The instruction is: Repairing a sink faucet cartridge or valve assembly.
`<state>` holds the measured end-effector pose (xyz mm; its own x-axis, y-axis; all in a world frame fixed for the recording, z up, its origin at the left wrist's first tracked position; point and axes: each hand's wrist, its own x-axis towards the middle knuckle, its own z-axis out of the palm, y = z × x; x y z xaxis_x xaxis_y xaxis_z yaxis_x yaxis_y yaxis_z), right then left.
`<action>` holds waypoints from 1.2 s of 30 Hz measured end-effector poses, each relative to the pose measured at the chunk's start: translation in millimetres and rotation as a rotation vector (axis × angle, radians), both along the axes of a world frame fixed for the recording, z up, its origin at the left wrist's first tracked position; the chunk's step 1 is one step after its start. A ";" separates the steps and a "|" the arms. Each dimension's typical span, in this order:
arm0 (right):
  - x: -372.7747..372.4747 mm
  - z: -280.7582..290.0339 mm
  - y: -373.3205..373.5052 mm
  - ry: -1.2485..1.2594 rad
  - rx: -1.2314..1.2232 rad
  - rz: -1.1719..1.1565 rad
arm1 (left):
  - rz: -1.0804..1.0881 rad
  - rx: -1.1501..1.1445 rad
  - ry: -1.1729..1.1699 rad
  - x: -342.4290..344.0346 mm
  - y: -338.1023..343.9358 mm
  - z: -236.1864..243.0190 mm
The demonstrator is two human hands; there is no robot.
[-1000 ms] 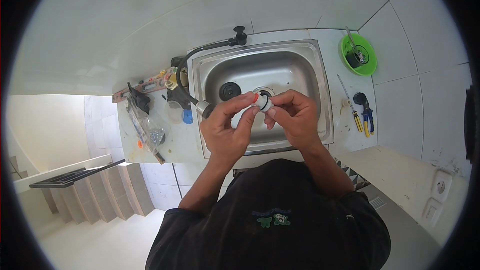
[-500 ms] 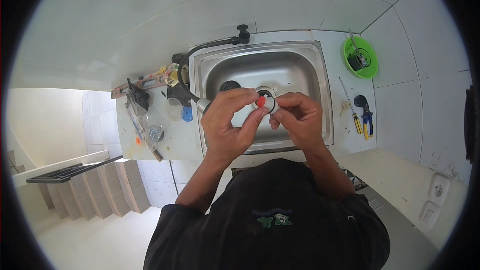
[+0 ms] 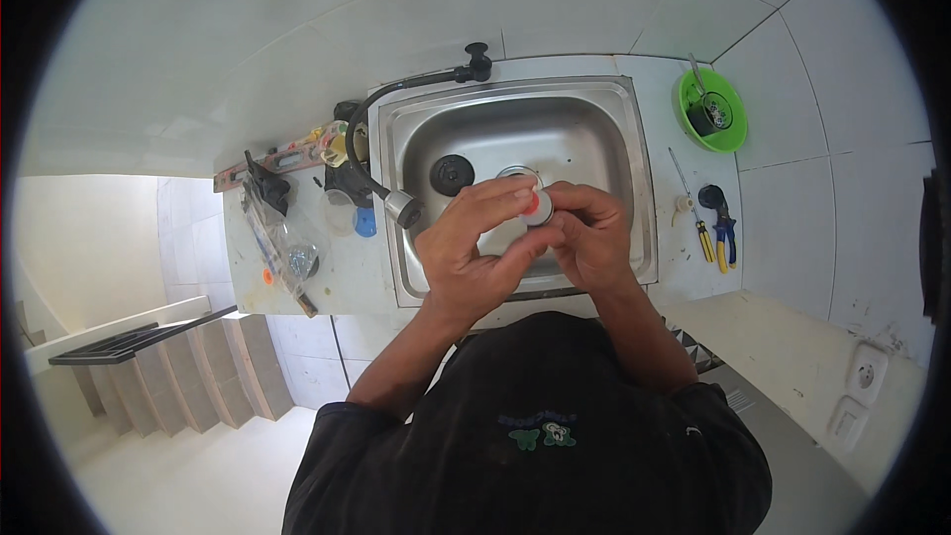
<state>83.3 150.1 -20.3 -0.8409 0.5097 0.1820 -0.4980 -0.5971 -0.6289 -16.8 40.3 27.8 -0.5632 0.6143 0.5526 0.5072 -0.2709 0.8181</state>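
Note:
Above the steel sink, both hands hold a small round white-and-red fitting, its exact kind unclear. My left hand pinches it between thumb and fingers from the left. My right hand grips its right side with bent fingers, partly covering it. Behind the hands the drain opening shows only in part. A round black disc-shaped part lies on the basin floor to the left of it.
A black hose with a metal spray head arches over the sink's left rim. To the right lie a screwdriver, pliers and a green bowl. A plastic bag and a spirit level are on the left counter.
The fitting has turned in my fingers, showing less of its red part. My left fingers have come further over it, and both hands sit closer together.

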 end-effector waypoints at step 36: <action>14.9 33.2 -26.1 -0.220 -0.293 0.371 | -0.161 0.220 -0.602 -8.4 -15.8 -19.5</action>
<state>98.1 124.0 12.9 -0.9769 0.1735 -0.1251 -0.0946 -0.8748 -0.4751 -25.2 24.5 8.3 -0.7240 0.6249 0.2921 -0.0823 -0.4987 0.8629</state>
